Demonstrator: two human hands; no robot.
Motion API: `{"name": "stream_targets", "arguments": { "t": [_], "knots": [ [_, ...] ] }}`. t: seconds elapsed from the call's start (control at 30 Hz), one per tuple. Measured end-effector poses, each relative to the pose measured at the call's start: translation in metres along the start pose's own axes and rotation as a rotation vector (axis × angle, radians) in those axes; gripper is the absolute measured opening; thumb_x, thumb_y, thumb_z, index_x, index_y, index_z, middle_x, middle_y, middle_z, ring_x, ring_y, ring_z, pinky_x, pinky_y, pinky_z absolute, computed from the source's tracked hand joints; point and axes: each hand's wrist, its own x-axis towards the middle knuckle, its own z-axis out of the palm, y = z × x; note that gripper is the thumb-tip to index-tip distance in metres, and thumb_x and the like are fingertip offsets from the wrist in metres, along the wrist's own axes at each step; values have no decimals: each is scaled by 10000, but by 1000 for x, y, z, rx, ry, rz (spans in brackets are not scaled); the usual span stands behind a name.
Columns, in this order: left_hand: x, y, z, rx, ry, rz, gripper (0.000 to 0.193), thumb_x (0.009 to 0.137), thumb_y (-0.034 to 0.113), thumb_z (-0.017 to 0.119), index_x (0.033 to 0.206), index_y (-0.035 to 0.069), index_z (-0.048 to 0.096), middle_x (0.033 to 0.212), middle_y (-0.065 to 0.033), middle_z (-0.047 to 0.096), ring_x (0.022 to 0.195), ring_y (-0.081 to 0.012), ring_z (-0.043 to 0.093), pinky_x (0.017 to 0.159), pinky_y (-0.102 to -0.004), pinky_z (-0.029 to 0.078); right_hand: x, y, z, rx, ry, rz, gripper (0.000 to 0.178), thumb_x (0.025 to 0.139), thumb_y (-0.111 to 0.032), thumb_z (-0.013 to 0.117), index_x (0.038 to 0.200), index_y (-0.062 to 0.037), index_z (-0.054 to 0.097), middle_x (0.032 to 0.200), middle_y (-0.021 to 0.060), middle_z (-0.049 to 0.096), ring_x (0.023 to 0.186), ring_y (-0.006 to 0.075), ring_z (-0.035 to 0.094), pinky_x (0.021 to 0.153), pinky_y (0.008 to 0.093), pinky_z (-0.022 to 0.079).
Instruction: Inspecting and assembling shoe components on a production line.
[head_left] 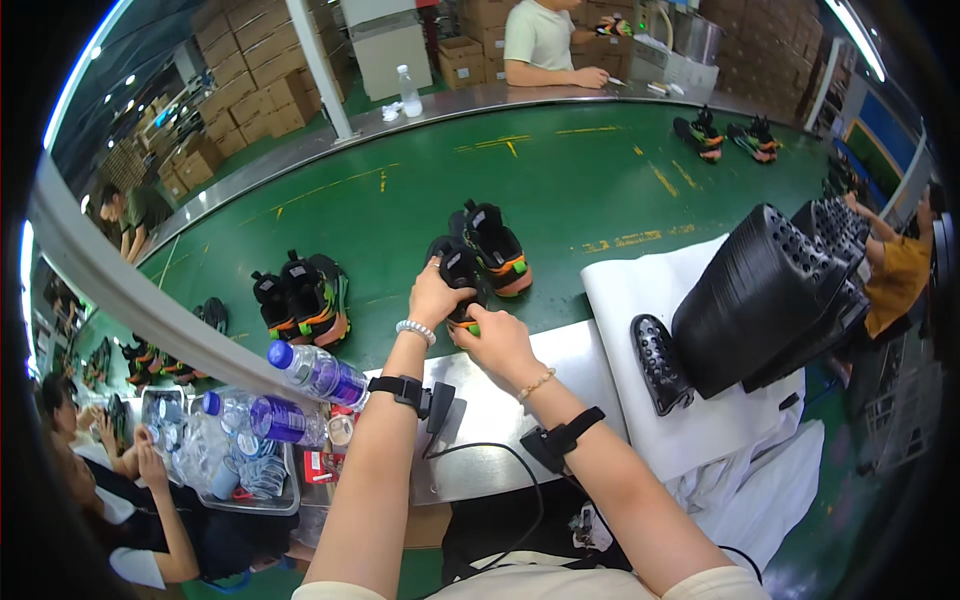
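A black sneaker point(457, 262) with orange and green trim sits between my hands at the near edge of the green belt. My left hand point(437, 296) is closed over its left side, the thumb reaching across its upper. At the near end, my right hand point(497, 343) grips the same shoe, fingers near a green and orange patch. Right behind it stands another black sneaker point(497, 250), close beside the held one. What the fingertips do inside the held shoe is hidden.
More sneakers point(305, 300) stand left on the green belt point(400, 190). Nested black perforated plastic shapes point(750, 300) lie on white sheeting point(620, 290) at right. Bottles point(320, 375) and a filled metal tray point(290, 490) are at left. Co-workers point(545, 45) stand around the belt.
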Motion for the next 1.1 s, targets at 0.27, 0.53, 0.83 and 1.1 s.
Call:
{"name": "stream_targets", "arguments": {
  "t": [0.27, 0.53, 0.83, 1.1],
  "knots": [
    [-10, 24, -20, 341, -10, -171, 585, 573, 327, 808, 1088, 102, 644, 973, -131, 685, 893, -293, 666, 816, -391, 526, -10, -11, 5, 18, 19, 9, 297, 807, -320, 628, 898, -54, 531, 743, 173, 637, 722, 361, 639, 629, 448, 510],
    [-6, -19, -28, 264, -18, -75, 416, 631, 138, 746, 1021, 39, 640, 970, -227, 656, 895, -391, 635, 800, -438, 514, -15, -17, 18, 55, -46, -35, 354, 805, -321, 615, 980, -55, 461, 732, 179, 631, 734, 377, 633, 637, 466, 504],
    [-5, -15, -40, -32, -172, -304, 572, 588, 315, 812, 1045, 12, 649, 966, -168, 682, 858, -257, 676, 792, -354, 524, 15, -13, -15, 239, 142, -57, 226, 856, -292, 566, 998, -117, 550, 718, 142, 642, 713, 362, 633, 654, 454, 505],
    [-25, 14, -25, 471, 49, -142, 537, 595, 433, 803, 939, 38, 684, 879, -191, 680, 830, -353, 659, 756, -410, 528, 61, 37, -31, -148, 31, 102, 356, 740, -244, 692, 994, -55, 529, 821, 153, 660, 782, 321, 662, 669, 422, 538]
  ]
}}
